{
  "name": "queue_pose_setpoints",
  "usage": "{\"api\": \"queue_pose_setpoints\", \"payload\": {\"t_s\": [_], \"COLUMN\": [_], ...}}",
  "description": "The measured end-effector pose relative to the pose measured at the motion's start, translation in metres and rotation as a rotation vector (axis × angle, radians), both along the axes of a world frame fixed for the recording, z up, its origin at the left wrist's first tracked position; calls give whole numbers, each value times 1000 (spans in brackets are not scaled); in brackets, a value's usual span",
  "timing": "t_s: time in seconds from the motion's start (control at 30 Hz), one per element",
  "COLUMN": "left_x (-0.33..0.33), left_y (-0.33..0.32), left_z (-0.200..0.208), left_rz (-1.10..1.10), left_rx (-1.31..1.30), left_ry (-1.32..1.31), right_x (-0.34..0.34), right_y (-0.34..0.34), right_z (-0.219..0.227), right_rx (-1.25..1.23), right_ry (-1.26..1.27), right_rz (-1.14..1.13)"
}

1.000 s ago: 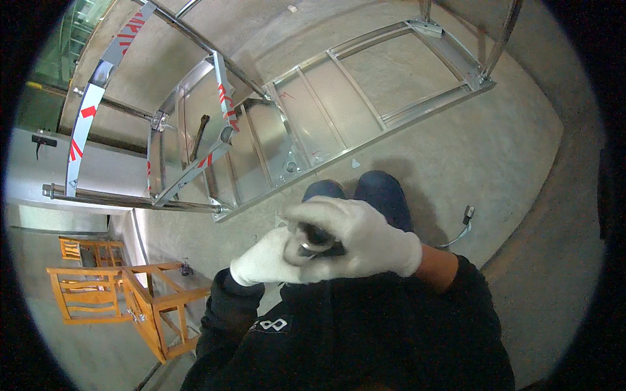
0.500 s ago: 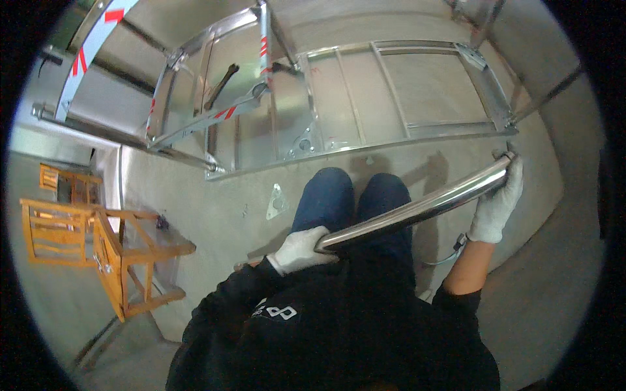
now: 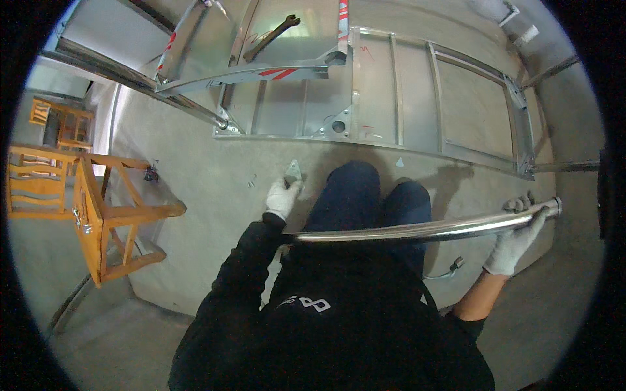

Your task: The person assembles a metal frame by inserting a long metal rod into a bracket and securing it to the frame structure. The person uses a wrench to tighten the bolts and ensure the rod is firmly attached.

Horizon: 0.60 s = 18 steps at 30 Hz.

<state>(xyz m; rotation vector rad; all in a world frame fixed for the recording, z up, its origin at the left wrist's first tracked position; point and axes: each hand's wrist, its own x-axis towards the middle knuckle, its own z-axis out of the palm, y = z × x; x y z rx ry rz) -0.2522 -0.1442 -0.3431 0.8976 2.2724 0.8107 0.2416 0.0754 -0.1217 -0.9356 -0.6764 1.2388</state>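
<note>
My right hand (image 3: 512, 242), in a white glove, is wrapped round a shiny steel tube (image 3: 398, 233) near its right end. The tube lies across in front of my thighs, its left end by my left forearm. My left hand (image 3: 283, 197), also gloved, is down at the floor and closed on the lower part of a small triangular metal plate (image 3: 295, 171). Its fingers hide part of the plate.
Ahead lies a metal frame (image 3: 417, 150) with crossbars and panels; a wrench (image 3: 272, 38) rests on it. A metal rail (image 3: 261, 77) with red stripes crosses its left part. An upturned wooden stool (image 3: 98, 215) stands left. A cable with a connector (image 3: 455, 266) lies right.
My left hand has let go of the tube's left end and reached forward to the triangular plate. The tube has turned more level, its right end lower in the view. The view has shifted.
</note>
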Motion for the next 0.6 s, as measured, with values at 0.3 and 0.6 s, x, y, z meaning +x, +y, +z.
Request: {"api": "queue_pose_setpoints", "payload": {"t_s": [0.3,0.6], "left_x": [-21,-27], "left_y": [15,20], "left_z": [-29,-50], "left_rz": [-58,-15], "left_rx": [-605,-647], "left_ry": [342,181], "right_x": [-23,22], "right_y": [-1,9], "right_z": [45,67], "right_rx": [100,191], "right_ry": [-240,-245], "right_rz": [-67,120]}}
